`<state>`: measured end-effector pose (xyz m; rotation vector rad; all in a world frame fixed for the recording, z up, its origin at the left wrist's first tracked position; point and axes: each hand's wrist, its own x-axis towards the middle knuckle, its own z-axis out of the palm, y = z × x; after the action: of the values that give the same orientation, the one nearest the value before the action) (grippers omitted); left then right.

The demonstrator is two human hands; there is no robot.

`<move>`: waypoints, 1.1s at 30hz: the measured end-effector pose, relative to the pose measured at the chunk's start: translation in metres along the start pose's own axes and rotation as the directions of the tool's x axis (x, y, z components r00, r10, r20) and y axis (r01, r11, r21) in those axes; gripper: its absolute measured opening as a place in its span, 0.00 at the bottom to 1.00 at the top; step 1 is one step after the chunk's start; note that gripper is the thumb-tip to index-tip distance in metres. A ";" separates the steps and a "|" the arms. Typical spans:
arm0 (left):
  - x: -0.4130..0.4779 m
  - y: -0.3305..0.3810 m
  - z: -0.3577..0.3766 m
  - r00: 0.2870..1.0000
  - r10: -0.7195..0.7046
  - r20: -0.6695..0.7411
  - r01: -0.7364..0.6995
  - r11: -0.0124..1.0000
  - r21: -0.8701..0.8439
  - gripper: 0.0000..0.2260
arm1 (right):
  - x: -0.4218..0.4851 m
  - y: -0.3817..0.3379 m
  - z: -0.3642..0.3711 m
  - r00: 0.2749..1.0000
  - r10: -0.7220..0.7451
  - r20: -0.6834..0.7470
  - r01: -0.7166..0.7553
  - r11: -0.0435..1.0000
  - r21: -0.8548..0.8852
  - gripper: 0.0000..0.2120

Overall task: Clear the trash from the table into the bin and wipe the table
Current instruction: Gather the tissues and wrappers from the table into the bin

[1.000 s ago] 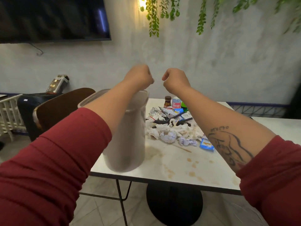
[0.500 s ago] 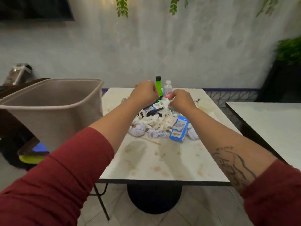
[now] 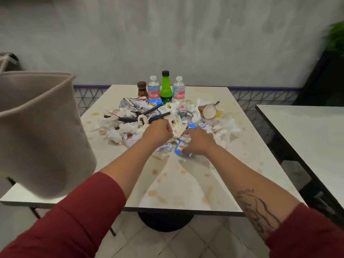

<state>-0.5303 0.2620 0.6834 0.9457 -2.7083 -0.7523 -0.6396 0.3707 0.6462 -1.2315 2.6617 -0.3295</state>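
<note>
Trash (image 3: 115,135) lies heaped mid-desk (image 3: 186,194). Bin (image 3: 42,127) stands on the left near corner, beside the heap. Left hand (image 3: 158,131): fingers curled at the heap's near edge against white paper; grip cannot be told. Right hand (image 3: 199,143): fingers and thumb curled round a blue packet (image 3: 178,148) on the desk. Black sticks (image 3: 160,116) cross the heap just beyond the left hand. Four bottles (image 3: 166,88) stand upright behind. Cup (image 3: 209,111) lies on its side, right. Brown stains (image 3: 160,198) mark the near surface
</note>
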 end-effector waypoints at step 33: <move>0.037 -0.047 0.019 0.994 0.108 0.020 -0.105 0.988 -0.110 0.06 | 0.004 -0.022 0.004 0.924 -0.063 -0.378 0.003 0.988 -0.157 0.10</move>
<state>-0.5402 0.2151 0.6426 0.7656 -2.6830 -0.8862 -0.6253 0.3527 0.6487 -1.3821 3.0494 -0.4136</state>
